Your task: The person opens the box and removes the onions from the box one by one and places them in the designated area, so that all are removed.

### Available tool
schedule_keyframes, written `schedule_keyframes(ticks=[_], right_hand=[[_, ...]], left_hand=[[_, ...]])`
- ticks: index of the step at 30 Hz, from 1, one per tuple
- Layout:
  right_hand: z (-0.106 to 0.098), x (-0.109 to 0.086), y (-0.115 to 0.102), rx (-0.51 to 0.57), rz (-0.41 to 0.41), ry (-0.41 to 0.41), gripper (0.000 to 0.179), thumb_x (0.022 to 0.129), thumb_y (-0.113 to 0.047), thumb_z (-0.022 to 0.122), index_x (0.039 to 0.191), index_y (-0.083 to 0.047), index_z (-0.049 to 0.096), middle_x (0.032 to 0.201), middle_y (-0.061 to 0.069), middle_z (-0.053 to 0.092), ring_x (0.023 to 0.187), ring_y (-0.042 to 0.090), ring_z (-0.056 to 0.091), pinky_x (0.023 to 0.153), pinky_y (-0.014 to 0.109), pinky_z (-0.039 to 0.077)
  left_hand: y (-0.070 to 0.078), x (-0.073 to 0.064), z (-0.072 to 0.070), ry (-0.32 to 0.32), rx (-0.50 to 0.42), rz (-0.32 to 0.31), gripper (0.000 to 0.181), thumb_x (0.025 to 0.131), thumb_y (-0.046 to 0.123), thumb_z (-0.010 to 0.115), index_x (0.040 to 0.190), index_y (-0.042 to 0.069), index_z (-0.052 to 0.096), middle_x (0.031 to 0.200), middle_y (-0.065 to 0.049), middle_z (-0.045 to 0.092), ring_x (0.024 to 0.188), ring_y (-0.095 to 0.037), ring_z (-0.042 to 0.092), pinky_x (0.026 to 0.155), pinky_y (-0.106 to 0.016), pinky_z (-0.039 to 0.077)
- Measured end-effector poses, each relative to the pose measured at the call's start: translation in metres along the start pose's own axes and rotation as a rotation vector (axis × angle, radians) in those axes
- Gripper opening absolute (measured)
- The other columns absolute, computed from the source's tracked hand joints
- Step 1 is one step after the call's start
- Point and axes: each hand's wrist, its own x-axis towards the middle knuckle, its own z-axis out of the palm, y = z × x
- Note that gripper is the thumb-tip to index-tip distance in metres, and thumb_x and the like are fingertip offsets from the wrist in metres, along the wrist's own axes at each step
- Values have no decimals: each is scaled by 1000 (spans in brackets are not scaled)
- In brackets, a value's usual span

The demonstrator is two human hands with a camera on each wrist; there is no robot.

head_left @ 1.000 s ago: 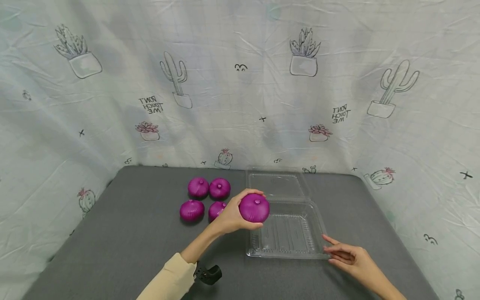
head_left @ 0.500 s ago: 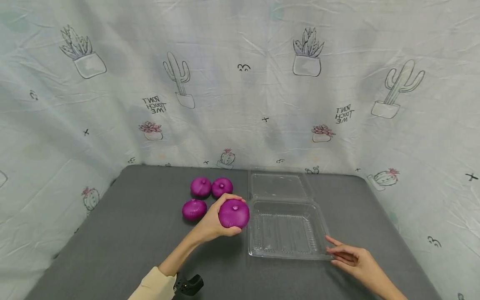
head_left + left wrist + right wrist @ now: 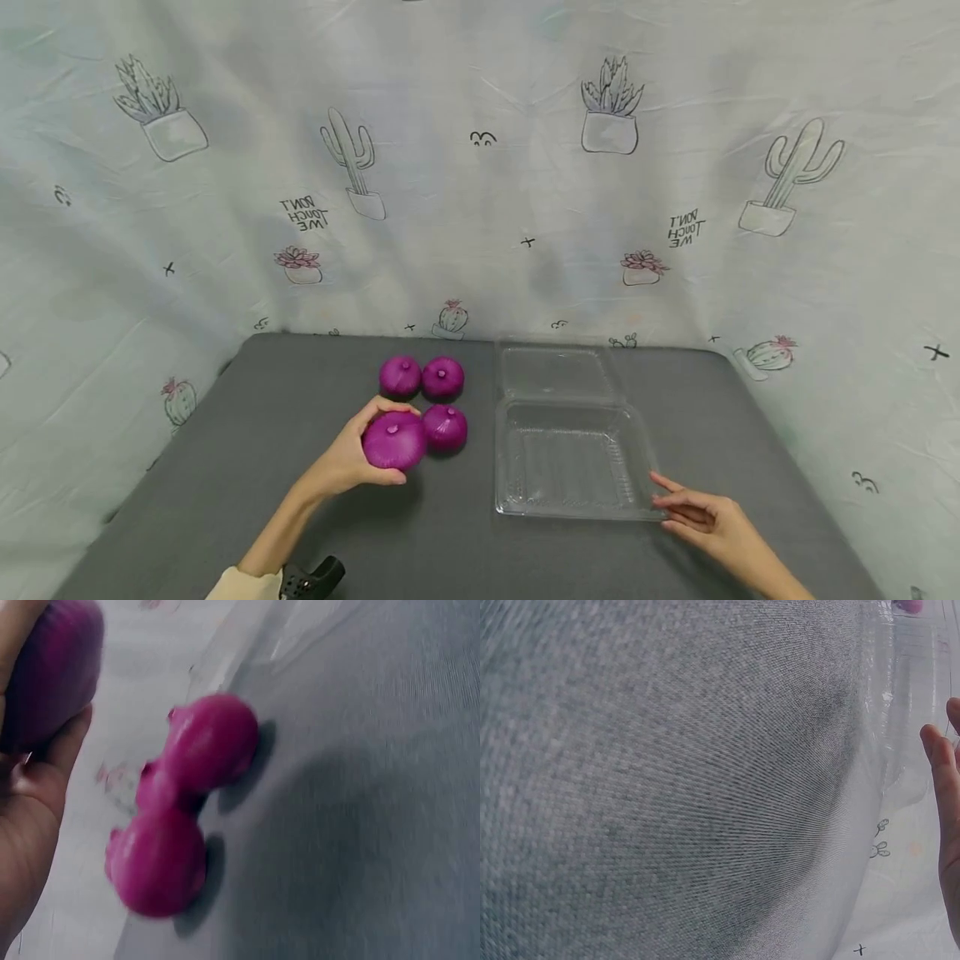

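Observation:
My left hand (image 3: 352, 454) grips a purple onion (image 3: 393, 442), fingers over its far side and thumb in front. In the left wrist view the held onion (image 3: 56, 671) is at the upper left, raised above the table. Right behind it in the head view are an onion (image 3: 400, 377) and a second onion (image 3: 442, 377), with another onion (image 3: 447, 427) just to its right. The spot under the held onion is hidden. My right hand (image 3: 712, 521) has its fairly straight fingertips at the front right corner of a clear plastic clamshell container (image 3: 573, 512), its lid (image 3: 555, 371) folded back.
The grey table (image 3: 225, 475) reaches back to a white curtain (image 3: 480, 192) printed with cacti, which also hangs on both sides. The container stands to the right of the onions, with nothing inside. A black strap piece (image 3: 311, 579) is at my left wrist.
My left hand has carried the onion leftward from over the container's left edge to the group of onions, uncovering the front right one. My right hand stays at the container's corner.

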Motion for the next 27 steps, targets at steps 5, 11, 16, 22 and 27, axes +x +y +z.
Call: schedule_keyframes(ticks=[5,11,16,22,27], right_hand=[[0,1,1,10,-8,-7,27,85,11,63,109,21,57,139,-7,50,112,8,59,84,21,50],[0,2,0,20,-20,-3,27,83,15,62,108,21,57,139,-7,51,112,8,59,85,21,50],[1,1,1,28,-13,-11,27,85,12,62,109,22,56,138,-6,52,112,8,59,85,22,50],[0,1,1,38,-3,-18,27,86,9,63,109,22,56,138,-5,51,113,9,59,85,23,50],[0,1,0,37,-3,-9,27,85,10,63,108,23,56,138,-8,51,112,9,59,85,22,50]], left_hand=[[-6,-23,-19,-15,-16,-51,70,70,-8,78,130,3,44,135,-11,48,119,-20,48,82,-42,55],[-5,-31,-46,46,57,-90,68,72,-8,76,131,4,44,134,-4,51,115,-18,51,83,-35,53],[-6,-36,-63,36,58,-121,71,73,-9,74,136,3,43,136,-7,51,114,-16,52,84,-35,53],[-13,-35,-79,45,102,-139,70,76,-7,73,138,3,44,135,-3,52,112,-16,54,81,-36,54],[-15,-28,-93,77,149,-150,65,77,-6,72,135,5,46,133,1,51,110,-16,53,79,-36,55]])
